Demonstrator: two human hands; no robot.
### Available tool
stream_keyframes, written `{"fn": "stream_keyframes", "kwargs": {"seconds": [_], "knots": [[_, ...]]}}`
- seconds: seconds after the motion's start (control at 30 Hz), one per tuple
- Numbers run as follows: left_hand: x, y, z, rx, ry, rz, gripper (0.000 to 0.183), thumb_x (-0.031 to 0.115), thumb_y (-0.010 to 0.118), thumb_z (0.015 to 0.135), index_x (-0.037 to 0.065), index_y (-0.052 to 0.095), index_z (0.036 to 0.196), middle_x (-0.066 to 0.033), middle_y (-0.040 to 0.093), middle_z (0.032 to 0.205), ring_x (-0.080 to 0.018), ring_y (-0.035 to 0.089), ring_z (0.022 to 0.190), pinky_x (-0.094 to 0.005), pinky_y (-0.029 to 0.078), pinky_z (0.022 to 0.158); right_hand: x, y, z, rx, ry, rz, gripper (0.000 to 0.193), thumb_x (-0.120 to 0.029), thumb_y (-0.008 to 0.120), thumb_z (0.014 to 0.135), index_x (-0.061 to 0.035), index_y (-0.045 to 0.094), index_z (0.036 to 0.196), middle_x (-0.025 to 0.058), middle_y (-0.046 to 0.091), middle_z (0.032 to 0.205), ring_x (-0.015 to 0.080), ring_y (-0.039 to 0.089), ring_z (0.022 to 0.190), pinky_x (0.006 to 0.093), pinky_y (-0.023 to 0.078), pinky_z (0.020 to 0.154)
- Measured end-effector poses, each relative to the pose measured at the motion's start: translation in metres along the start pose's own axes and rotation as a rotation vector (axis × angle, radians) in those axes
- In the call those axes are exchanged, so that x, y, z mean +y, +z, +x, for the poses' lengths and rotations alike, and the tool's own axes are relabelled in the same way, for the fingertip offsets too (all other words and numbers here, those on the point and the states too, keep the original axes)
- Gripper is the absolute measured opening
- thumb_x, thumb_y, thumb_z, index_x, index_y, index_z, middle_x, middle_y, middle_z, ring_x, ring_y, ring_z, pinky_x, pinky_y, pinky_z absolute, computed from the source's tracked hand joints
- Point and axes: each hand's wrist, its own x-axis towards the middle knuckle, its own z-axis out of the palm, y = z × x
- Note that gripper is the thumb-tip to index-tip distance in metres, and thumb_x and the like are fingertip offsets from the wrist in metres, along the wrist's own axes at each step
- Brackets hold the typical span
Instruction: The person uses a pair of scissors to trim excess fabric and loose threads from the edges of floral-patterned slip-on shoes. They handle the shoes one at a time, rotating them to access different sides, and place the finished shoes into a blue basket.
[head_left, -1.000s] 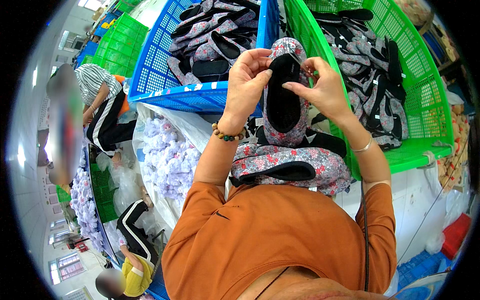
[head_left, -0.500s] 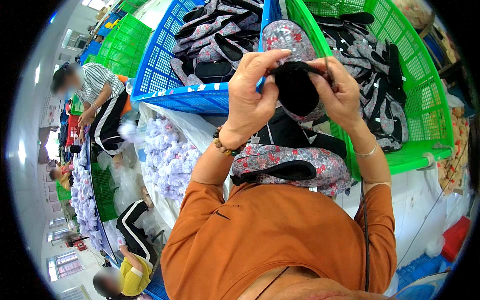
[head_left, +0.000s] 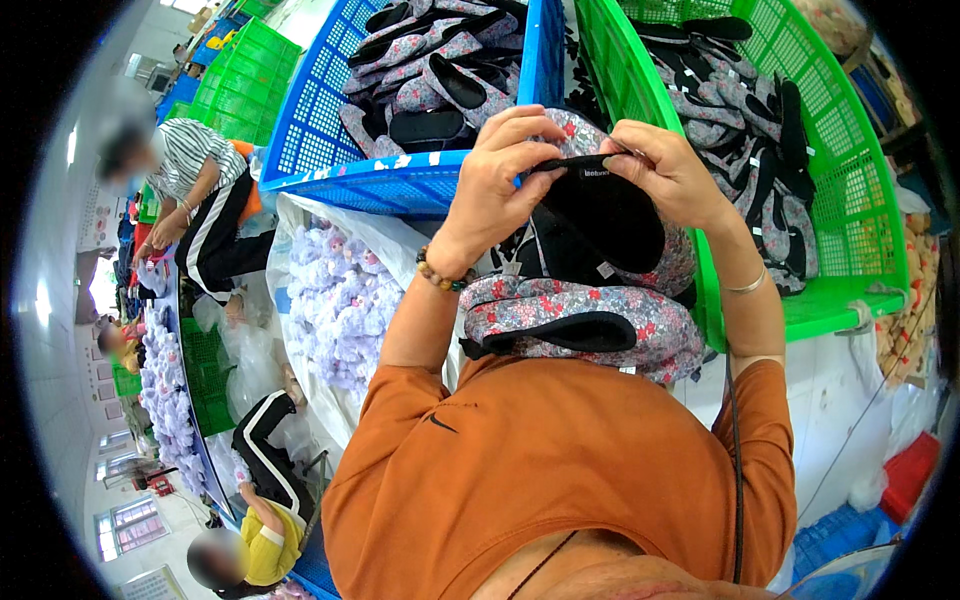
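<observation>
While both grip it | left hand point(head_left: 500, 175), right hand point(head_left: 665, 170) pinch floral slipper point(head_left: 610, 215) | above slipper pile point(head_left: 585, 325)

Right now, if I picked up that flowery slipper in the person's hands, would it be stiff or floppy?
Probably floppy: the flowery slipper bends where the left hand and right hand pinch its black lining. Likely light too, since fingertips alone hold it up. Its cloth looks unlikely to slip or break.
</observation>
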Motion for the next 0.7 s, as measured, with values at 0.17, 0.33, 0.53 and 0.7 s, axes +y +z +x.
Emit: {"fn": "stream_keyframes", "kwargs": {"seconds": [0.17, 0.33, 0.53, 0.7], "knots": [[-0.017, 0.000, -0.016, -0.216, -0.307, -0.820, 0.015, 0.004, 0.068, 0.074, -0.002, 0.067, 0.087, -0.0078, 0.047, 0.120, -0.0159, 0.050, 0.105, -0.0274, 0.041, 0.088, 0.004, 0.007, 0.001, -0.184, 0.292, 0.336, 0.018, -0.017, 0.057, 0.088, 0.0013, 0.056, 0.086, -0.0007, 0.045, 0.066, 0.0077, 0.040, 0.061, 0.0248, 0.035, 0.055], [-0.027, 0.004, -0.030, -0.225, -0.554, -1.127, 0.017, 0.006, 0.066, 0.075, -0.002, 0.068, 0.089, -0.0055, 0.046, 0.120, -0.0118, 0.049, 0.101, -0.0220, 0.042, 0.082, 0.018, 0.024, 0.000, -0.212, 0.313, 0.377, 0.022, -0.019, 0.057, 0.089, 0.0011, 0.055, 0.080, -0.0022, 0.042, 0.064, 0.0062, 0.037, 0.062, 0.0245, 0.033, 0.055], [-0.037, 0.006, -0.040, -0.239, -0.560, -1.126, 0.017, 0.006, 0.063, 0.078, -0.001, 0.067, 0.092, -0.0050, 0.046, 0.120, -0.0106, 0.049, 0.100, -0.0222, 0.041, 0.083, 0.020, 0.031, -0.001, -0.232, 0.301, 0.313, 0.017, -0.017, 0.057, 0.089, -0.0002, 0.056, 0.089, -0.0040, 0.043, 0.071, 0.0045, 0.037, 0.065, 0.0212, 0.031, 0.057], [-0.040, 0.006, -0.042, -0.247, -0.581, -1.117, 0.016, 0.005, 0.060, 0.080, -0.001, 0.066, 0.093, -0.0045, 0.047, 0.119, -0.0113, 0.047, 0.102, -0.0236, 0.039, 0.085, 0.028, 0.034, -0.003, -0.228, 0.296, 0.282, 0.016, -0.015, 0.058, 0.089, 0.0007, 0.056, 0.091, -0.0035, 0.047, 0.074, 0.0039, 0.039, 0.067, 0.0203, 0.033, 0.058]]}}
